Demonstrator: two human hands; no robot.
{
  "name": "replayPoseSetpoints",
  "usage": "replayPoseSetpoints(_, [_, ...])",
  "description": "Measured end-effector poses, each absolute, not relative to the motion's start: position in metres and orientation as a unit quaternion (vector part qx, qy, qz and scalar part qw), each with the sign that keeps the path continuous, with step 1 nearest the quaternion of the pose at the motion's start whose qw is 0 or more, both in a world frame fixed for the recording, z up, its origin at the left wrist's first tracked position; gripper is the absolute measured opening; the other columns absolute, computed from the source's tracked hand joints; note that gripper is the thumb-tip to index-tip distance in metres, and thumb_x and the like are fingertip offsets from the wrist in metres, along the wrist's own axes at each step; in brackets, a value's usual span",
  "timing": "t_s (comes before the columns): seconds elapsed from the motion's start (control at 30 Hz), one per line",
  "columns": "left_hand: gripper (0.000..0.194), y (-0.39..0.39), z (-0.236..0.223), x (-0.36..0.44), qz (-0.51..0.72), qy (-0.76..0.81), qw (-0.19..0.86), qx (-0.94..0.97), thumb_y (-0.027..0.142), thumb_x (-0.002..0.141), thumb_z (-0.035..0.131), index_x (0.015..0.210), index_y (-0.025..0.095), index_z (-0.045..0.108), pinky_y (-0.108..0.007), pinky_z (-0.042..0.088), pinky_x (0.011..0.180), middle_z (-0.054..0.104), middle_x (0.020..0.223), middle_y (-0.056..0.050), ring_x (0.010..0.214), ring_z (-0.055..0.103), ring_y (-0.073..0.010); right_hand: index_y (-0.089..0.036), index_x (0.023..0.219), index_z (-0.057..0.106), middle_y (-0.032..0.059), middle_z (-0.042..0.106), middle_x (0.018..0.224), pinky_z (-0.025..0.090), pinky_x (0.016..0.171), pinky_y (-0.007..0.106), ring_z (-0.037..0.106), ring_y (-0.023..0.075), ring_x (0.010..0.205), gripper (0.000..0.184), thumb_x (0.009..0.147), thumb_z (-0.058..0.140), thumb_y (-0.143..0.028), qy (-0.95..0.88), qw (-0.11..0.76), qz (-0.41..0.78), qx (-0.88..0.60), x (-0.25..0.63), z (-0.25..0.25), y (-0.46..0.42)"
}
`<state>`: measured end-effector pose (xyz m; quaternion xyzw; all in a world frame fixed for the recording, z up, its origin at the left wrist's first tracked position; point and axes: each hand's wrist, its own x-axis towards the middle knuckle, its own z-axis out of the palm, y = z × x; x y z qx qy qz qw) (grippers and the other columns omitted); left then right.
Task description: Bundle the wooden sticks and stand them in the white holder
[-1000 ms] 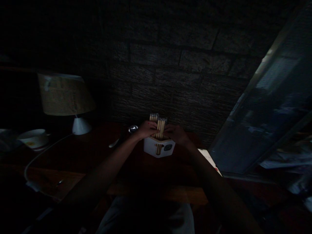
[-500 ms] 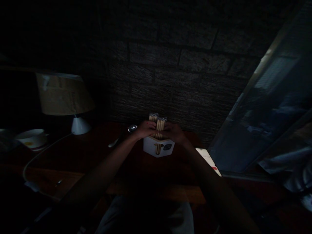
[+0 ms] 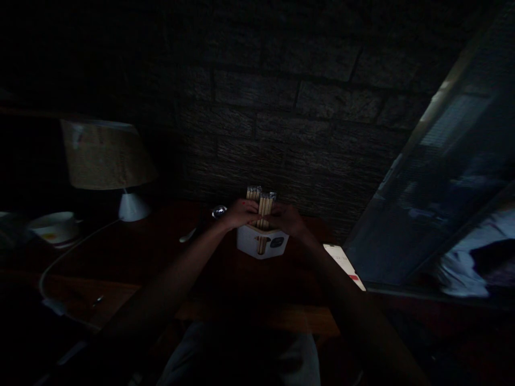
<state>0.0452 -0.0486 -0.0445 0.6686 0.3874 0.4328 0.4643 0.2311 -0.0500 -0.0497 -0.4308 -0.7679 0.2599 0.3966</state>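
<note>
Slim wooden sticks that look like chopsticks [image 3: 264, 212] stand upright in two bundles, with shiny wrap at their tops. They rise from a white box [image 3: 251, 244] with a cut-out in its front, through which sticks show. From the left, my left hand [image 3: 241, 213] is closed against the bundles at the box's rim. My right hand [image 3: 287, 219] closes on the front bundle from the right, its fingertips meeting those of the left. The dim light hides the exact finger grip.
A lamp [image 3: 107, 161] and a white cup [image 3: 56, 228] stand at the left of the dark wooden table [image 3: 169, 265]. A shiny spoon [image 3: 219, 212] lies left of the box. A lit phone [image 3: 344, 266] is by my right forearm. A brick wall [image 3: 277, 118] rises behind.
My hands, the chopsticks and the box have hardly moved. At the far right, the pale cloth shapes beyond the glass panel have shifted.
</note>
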Motion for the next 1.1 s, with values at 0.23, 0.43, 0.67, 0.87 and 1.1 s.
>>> replayPoseSetpoints(0.23, [0.015,-0.058,-0.041,0.043,0.441,0.401,0.457,0.66,0.014,0.067,0.076,0.075,0.011,0.063,-0.016,0.032,0.038,0.062,0.059,0.003,0.04,0.048,-0.0043,-0.017,0.097,0.071,0.0034,0.076,0.089,0.052,0.066,0.024,0.069,0.0172,0.078,0.025,0.073,0.072,-0.023,-0.769,0.388,0.294,-0.413,0.234,-0.049,-0.05])
replayPoseSetpoints(0.43, [0.013,-0.059,-0.043,0.041,0.447,0.393,0.448,0.667,0.016,0.071,0.073,0.077,0.012,0.062,-0.017,0.034,0.035,0.059,0.053,0.004,0.036,0.047,-0.0058,-0.017,0.099,0.071,0.0044,0.076,0.093,0.053,0.071,0.027,0.07,0.0185,0.082,0.029,0.072,0.073,-0.026,-0.764,0.394,0.317,-0.401,0.232,-0.051,-0.047])
replayPoseSetpoints(0.67, [0.008,-0.059,-0.043,0.041,0.45,0.396,0.435,0.671,0.014,0.073,0.069,0.08,0.011,0.065,-0.018,0.034,0.036,0.06,0.054,0.003,0.036,0.047,-0.0065,-0.019,0.096,0.073,0.0038,0.076,0.097,0.054,0.08,0.032,0.07,0.0191,0.086,0.026,0.07,0.074,-0.023,-0.758,0.405,0.333,-0.389,0.231,-0.052,-0.04])
replayPoseSetpoints(0.87, [0.006,-0.058,-0.042,0.043,0.445,0.4,0.432,0.674,0.014,0.076,0.067,0.081,0.011,0.065,-0.017,0.031,0.034,0.059,0.054,0.004,0.034,0.044,-0.005,-0.018,0.095,0.073,0.0041,0.076,0.096,0.054,0.083,0.032,0.07,0.0192,0.088,0.025,0.07,0.073,-0.021,-0.75,0.406,0.35,-0.388,0.229,-0.049,-0.042])
replayPoseSetpoints(1.1, [0.01,-0.06,-0.039,0.044,0.442,0.409,0.429,0.673,0.016,0.073,0.072,0.081,0.012,0.067,-0.016,0.029,0.036,0.061,0.055,0.004,0.035,0.045,-0.0037,-0.018,0.093,0.073,0.0035,0.076,0.091,0.054,0.082,0.034,0.071,0.0198,0.085,0.025,0.069,0.075,-0.023,-0.741,0.415,0.348,-0.397,0.23,-0.051,-0.041])
